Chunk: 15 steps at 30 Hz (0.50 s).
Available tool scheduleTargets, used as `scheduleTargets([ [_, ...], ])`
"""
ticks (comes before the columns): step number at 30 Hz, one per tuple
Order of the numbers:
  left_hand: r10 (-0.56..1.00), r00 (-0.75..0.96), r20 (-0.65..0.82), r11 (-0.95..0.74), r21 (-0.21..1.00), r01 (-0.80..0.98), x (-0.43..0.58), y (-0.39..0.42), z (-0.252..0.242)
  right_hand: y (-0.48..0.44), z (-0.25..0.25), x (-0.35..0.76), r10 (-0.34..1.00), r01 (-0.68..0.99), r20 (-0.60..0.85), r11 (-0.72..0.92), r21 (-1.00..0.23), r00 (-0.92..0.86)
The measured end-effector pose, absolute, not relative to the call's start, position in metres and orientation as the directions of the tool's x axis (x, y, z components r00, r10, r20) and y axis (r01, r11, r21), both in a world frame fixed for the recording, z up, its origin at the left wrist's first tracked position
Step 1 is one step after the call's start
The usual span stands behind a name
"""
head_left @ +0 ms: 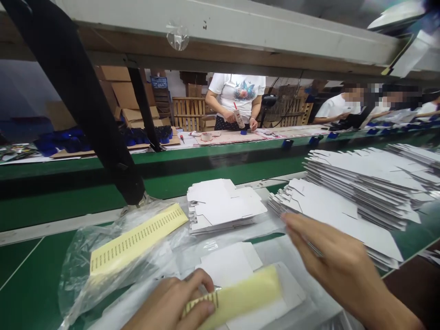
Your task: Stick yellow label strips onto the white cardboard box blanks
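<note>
My left hand (182,298) pinches the near end of a blurred yellow label strip (250,293) between thumb and fingers. Beneath that strip lies a flattened white carton (230,263) on clear plastic. My right hand (326,252) is stretched out with its fingers straight and side by side, at the near edge of a stack of flat white cartons (330,211); whether it touches the stack I cannot tell. Another yellow label sheet (137,238), printed with rows of small dark text, rests on the plastic bag (79,275) to the left. A smaller pile of white cartons (223,201) sits between.
More stacked cartons (367,178) stand at the far right. A black post (85,105) rises at left under a pale overhead beam (220,27). Beyond the green conveyor (165,178), a person in a white shirt (237,96) holds a bottle-like tool; other people sit further right.
</note>
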<state>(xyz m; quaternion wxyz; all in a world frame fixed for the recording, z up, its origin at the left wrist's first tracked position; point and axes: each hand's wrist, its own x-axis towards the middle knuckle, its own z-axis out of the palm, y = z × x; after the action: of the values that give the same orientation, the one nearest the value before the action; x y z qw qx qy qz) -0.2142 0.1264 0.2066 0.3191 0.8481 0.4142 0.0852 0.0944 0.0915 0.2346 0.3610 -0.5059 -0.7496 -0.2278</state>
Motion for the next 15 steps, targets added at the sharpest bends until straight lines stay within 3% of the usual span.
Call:
scheduleTargets([
  [1,0.782,0.61,-0.127,-0.433,0.593,0.679,-0.213,0.126,0.206,0.091,0.24,0.092,0.557,0.936,0.799,0.351,0.02,-0.226],
  [3,0.792,0.6,-0.11,-0.43,0.597,0.677,-0.208,0.126,0.204,0.089,0.244,0.074,0.536,0.892,0.785,0.449,0.047,-0.31],
  [6,0.748,0.663,-0.027,-0.475,0.676,0.563,-0.2,0.127,0.198,0.086,0.227,0.034,0.562,0.679,0.66,0.727,-0.105,-0.499],
  [10,0.694,0.702,0.162,-0.581,0.701,0.413,-0.195,0.126,0.187,0.088,0.195,0.01,0.618,0.613,0.641,0.74,-0.277,-0.456],
  [12,0.668,0.712,0.214,-0.625,0.68,0.382,-0.194,0.123,0.183,0.088,0.191,0.014,0.601,0.614,0.663,0.745,-0.26,-0.447],
  [15,0.668,0.727,0.161,-0.603,0.689,0.401,-0.193,0.118,0.183,0.084,0.199,0.023,0.566,0.638,0.669,0.75,-0.176,-0.481],
])
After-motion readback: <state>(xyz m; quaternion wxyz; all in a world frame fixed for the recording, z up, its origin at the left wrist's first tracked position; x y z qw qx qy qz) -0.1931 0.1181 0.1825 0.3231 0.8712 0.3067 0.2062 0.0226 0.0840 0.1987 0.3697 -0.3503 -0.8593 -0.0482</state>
